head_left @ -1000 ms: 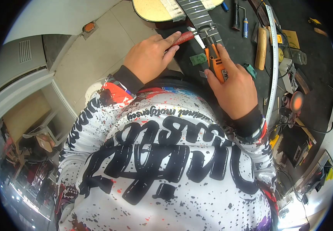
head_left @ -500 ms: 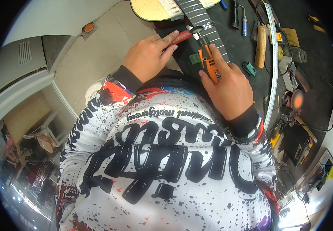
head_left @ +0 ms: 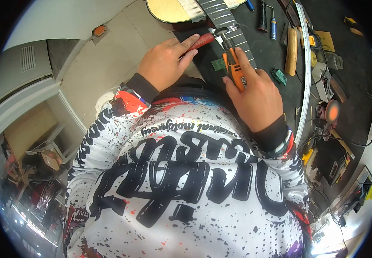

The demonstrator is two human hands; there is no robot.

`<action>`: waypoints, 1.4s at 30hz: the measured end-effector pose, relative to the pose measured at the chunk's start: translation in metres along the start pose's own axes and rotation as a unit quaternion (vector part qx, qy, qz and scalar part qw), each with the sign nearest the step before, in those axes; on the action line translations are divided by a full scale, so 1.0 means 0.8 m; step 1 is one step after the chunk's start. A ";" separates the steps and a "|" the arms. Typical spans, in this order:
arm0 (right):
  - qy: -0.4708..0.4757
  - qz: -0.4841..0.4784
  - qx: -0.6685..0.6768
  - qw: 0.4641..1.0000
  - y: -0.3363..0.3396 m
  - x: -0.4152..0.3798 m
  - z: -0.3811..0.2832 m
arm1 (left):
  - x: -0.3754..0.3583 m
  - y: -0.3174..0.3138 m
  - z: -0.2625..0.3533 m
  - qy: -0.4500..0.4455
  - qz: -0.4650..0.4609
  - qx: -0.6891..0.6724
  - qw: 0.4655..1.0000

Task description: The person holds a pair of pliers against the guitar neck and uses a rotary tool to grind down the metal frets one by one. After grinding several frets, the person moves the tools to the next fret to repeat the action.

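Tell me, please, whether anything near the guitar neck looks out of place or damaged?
Nothing stands out: left hand holds a red-handled tool, right hand an orange tool at the guitar neck.

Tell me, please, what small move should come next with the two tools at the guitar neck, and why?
Probably a slight squeeze and lift with the orange-handled tool. The right hand has its metal head on a fret of the guitar neck, while the left hand presses the red-handled blade beside it, seemingly as a guard.
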State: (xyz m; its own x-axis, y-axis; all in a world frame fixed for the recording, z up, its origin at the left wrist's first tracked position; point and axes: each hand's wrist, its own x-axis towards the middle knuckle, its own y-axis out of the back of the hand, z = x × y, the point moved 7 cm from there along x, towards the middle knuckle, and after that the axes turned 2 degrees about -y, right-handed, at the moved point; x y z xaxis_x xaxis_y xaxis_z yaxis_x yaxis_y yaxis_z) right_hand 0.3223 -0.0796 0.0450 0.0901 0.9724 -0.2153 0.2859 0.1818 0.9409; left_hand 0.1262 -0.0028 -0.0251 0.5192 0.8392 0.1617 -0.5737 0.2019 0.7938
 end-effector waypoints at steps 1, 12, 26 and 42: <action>0.001 0.000 0.000 1.000 0.001 0.002 0.002 | 0.000 0.002 0.001 -0.003 0.001 0.003 1.000; -0.008 -0.017 0.051 0.999 0.011 0.012 0.016 | 0.023 0.029 0.029 0.013 -0.055 0.047 0.997; 0.025 -0.017 0.049 0.998 0.008 0.009 0.015 | 0.021 0.025 0.026 -0.003 -0.045 0.045 0.998; 0.017 -0.021 0.062 0.998 0.005 0.008 0.022 | 0.024 0.022 0.027 0.002 -0.049 0.032 0.998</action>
State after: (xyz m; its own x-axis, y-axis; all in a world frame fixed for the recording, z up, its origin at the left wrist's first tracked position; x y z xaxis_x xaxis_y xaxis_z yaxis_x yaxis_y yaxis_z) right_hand 0.3412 -0.0751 0.0428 0.0443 0.9689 -0.2435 0.4045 0.2055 0.8911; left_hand 0.1396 0.0061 0.0050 0.5687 0.8187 0.0797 -0.4784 0.2504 0.8417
